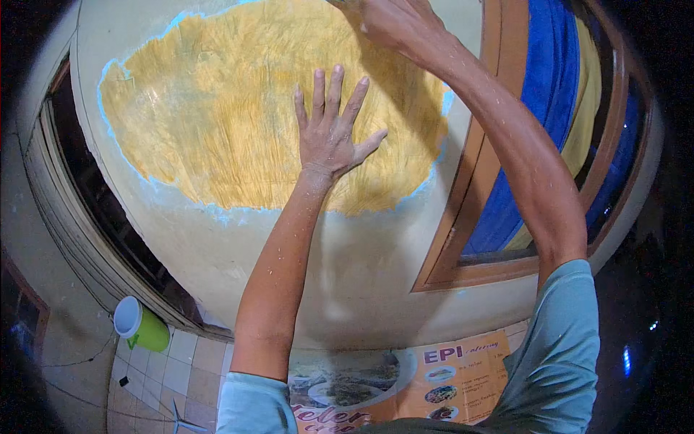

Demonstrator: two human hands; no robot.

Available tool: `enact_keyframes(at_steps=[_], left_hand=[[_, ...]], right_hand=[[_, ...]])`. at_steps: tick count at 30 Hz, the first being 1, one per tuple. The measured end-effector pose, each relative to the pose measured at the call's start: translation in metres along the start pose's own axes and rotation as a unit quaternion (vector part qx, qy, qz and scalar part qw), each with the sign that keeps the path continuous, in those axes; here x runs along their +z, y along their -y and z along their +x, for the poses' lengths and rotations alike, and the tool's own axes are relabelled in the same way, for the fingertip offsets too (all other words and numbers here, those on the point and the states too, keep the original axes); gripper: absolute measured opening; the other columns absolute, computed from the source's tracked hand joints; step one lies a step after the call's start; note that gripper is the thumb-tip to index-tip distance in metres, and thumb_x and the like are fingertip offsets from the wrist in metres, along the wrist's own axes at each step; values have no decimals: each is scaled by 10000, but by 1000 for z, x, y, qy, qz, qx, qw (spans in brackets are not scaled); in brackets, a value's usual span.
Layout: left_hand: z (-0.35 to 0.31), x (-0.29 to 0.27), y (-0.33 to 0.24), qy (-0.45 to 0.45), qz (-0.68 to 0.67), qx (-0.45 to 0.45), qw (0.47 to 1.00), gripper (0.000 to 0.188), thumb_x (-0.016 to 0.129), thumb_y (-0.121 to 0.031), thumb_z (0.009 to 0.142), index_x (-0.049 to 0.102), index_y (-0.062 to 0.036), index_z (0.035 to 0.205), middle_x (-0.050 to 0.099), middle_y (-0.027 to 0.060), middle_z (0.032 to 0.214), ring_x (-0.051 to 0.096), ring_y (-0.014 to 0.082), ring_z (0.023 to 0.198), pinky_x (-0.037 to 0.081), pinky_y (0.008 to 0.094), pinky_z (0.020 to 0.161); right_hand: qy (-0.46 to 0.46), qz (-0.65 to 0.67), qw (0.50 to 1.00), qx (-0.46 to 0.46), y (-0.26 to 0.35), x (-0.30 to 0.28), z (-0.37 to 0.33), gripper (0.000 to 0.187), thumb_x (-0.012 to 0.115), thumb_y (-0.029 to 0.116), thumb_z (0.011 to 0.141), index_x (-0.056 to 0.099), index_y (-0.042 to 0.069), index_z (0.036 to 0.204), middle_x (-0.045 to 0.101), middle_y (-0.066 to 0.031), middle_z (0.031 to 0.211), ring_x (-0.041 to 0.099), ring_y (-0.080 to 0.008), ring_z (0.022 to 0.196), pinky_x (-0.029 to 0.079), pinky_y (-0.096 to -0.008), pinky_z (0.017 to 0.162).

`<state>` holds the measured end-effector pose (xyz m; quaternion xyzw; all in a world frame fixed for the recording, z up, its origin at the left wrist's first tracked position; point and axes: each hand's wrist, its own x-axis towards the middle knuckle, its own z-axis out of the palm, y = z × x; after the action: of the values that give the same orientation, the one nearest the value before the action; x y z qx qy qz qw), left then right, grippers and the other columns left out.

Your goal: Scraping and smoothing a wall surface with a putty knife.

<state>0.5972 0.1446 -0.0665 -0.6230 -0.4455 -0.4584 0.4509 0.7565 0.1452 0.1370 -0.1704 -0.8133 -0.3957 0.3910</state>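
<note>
A large yellow-orange patch (238,137) with a streaky, wrinkled surface and a ragged light-blue edge covers part of the pale wall (376,296). My left hand (329,141) lies flat against the patch, right of its middle, with its fingers spread and dusted pale. At the top edge of the view, my right hand (401,25) is closed near the patch's upper right. The tip of something dark shows beside its fingers, but the frame cuts most of it off and I cannot name it. Pale specks dot both forearms.
On the right stands a brown-framed window (463,224) with a blue curtain (546,79) behind it. A green bucket (150,329) sits on the tiled floor (170,369) at lower left. A printed orange banner (473,354) lies below me.
</note>
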Motion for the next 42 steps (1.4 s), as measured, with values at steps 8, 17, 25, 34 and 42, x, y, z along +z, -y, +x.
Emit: enact_keyframes(at_steps=[8, 17, 25, 34, 42], left_hand=[[-1, -2, 3, -22, -3, -5, 1000, 929, 720, -669, 811, 400, -308, 1606, 225, 120, 1717, 140, 363, 1595, 67, 638, 1241], [-1, 1, 6, -38, 4, -6, 999, 884, 693, -686, 827, 429, -322, 1587, 256, 127, 1701, 163, 381, 1587, 72, 631, 1253], [-1, -4, 8, -48, 20, -16, 999, 891, 720, -623, 844, 406, -283, 1606, 211, 148, 1718, 128, 420, 1587, 56, 646, 1230], [-4, 0, 4, -20, 39, -16, 999, 878, 669, -636, 874, 383, -266, 1618, 178, 158, 1723, 106, 426, 1586, 40, 650, 1228], [-3, 4, 4, -35, 40, -14, 998, 861, 663, -647, 875, 389, -297, 1613, 223, 157, 1713, 131, 434, 1583, 56, 669, 1221]], right_hand=[[115, -93, 978, 147, 8, -23, -37, 462, 598, 78, 852, 684, 124, 1304, 707, -260, 917, 689, -462, 870, 542, -564, 747], [-20, -70, 997, 14, 10, 38, 5, 333, 615, 139, 924, 667, 96, 1249, 688, -233, 1051, 659, -412, 982, 521, -541, 785], [80, 68, 933, 345, 114, 63, -296, 641, 592, 64, 971, 482, 308, 1553, 669, -292, 823, 678, -457, 745, 515, -541, 653], [-38, 67, 901, 427, 76, 34, -175, 494, 562, 112, 983, 568, 193, 1470, 671, -284, 751, 694, -466, 711, 531, -563, 614], [-136, 125, 904, 387, 162, 106, -326, 584, 570, 28, 957, 527, 178, 1520, 677, -269, 786, 696, -402, 671, 540, -490, 618]])
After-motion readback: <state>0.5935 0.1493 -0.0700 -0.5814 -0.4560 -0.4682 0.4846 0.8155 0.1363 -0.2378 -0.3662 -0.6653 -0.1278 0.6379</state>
